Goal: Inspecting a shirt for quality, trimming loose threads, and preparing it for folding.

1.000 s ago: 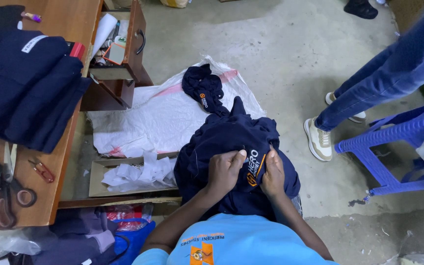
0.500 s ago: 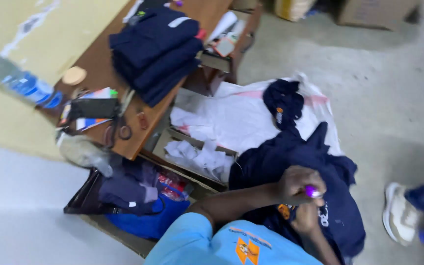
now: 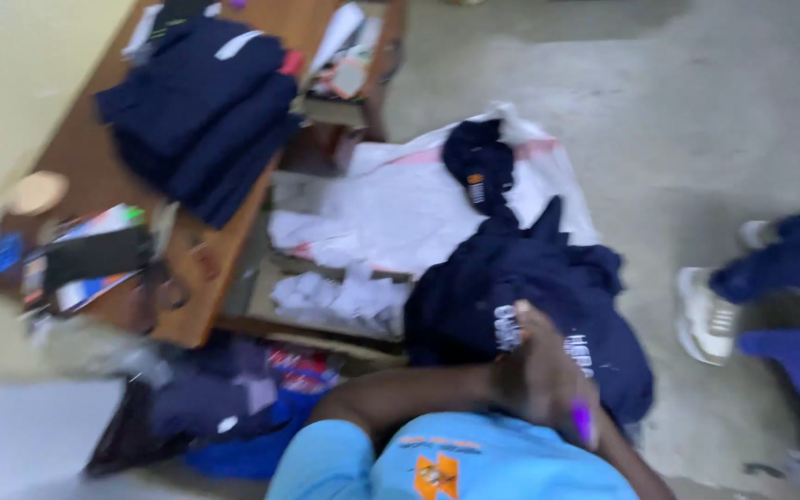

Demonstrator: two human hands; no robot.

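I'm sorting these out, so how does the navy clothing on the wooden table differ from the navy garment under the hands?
The navy clothing on the wooden table lies in a stack; the navy garment under the hands is crumpled in a heap. The stack sits on the table, untouched; the garment lies low over a white sheet, with a hand on it. Both are dark navy fabric.

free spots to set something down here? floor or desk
Bare concrete floor right of the white sheet, up to the bystander's shoe. A strip of desk left of the folded navy stack. Crowded: the desk's near end, and the navy pile under the hands.
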